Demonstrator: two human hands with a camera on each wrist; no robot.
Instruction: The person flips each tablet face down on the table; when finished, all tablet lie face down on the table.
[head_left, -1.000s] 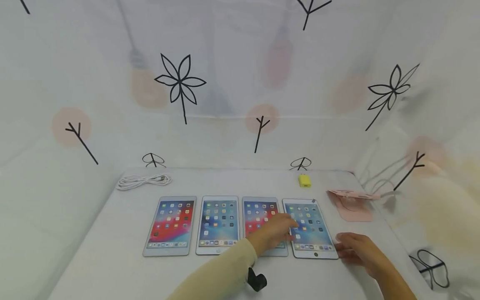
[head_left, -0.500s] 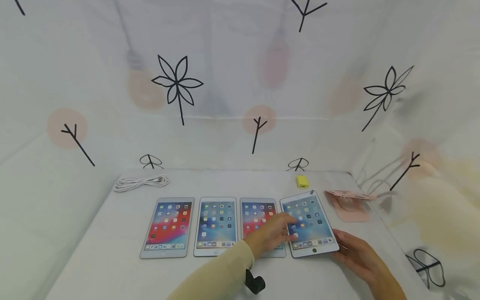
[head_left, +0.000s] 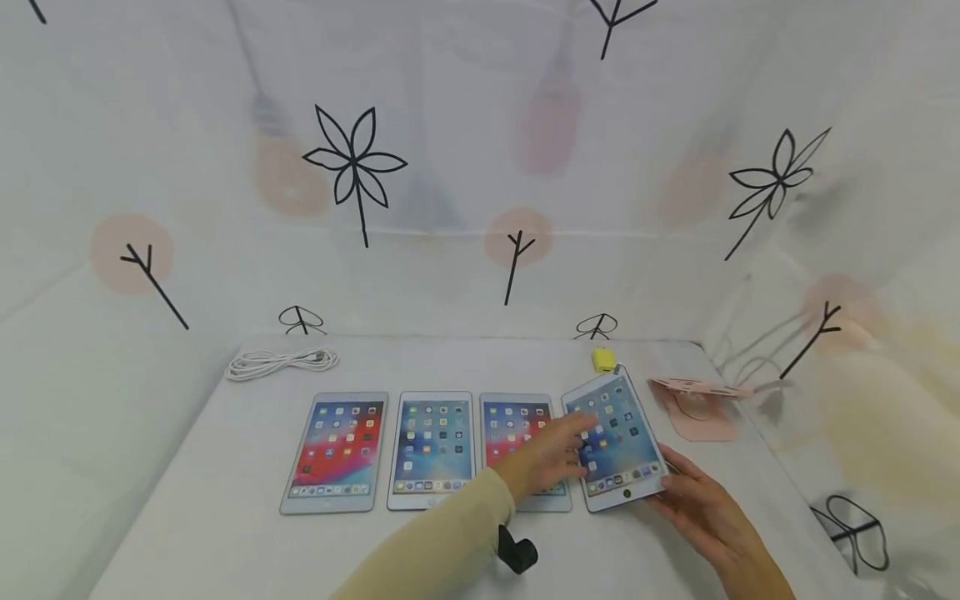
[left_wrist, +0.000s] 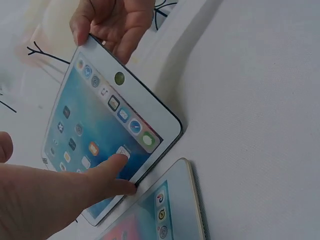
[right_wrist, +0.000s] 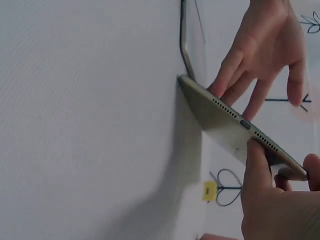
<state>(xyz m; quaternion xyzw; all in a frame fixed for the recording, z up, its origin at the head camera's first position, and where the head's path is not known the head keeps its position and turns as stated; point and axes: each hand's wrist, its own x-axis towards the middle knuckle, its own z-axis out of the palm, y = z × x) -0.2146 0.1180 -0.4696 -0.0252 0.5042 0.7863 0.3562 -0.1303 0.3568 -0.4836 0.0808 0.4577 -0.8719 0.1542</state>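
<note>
My right hand [head_left: 697,504] pinches the lower right corner of a white tablet [head_left: 618,442], thumb at the front and fingers beneath, as the right wrist view shows. That side is raised off the table, so the tablet tilts. My left hand [head_left: 551,450] is at its left side with extended fingers, some near the screen and the edge [left_wrist: 127,155]. From the right wrist, the tablet's underside [right_wrist: 225,130] and its bottom edge with speaker holes are visible. Under the left forearm lies a red-screened tablet [head_left: 517,417], partly hidden.
Two more tablets, a red-and-blue-screened one [head_left: 337,454] and a blue-screened one [head_left: 431,442], lie flat to the left. A coiled white cable [head_left: 281,363] is at the back left. Behind the raised tablet stands a yellow charger plug [head_left: 603,359], with a pink stand [head_left: 701,408] to its right.
My right hand has taken hold of the rightmost tablet's lower right corner and raised that side, turning the tablet counterclockwise. My left hand has stayed at the tablet's left edge.
</note>
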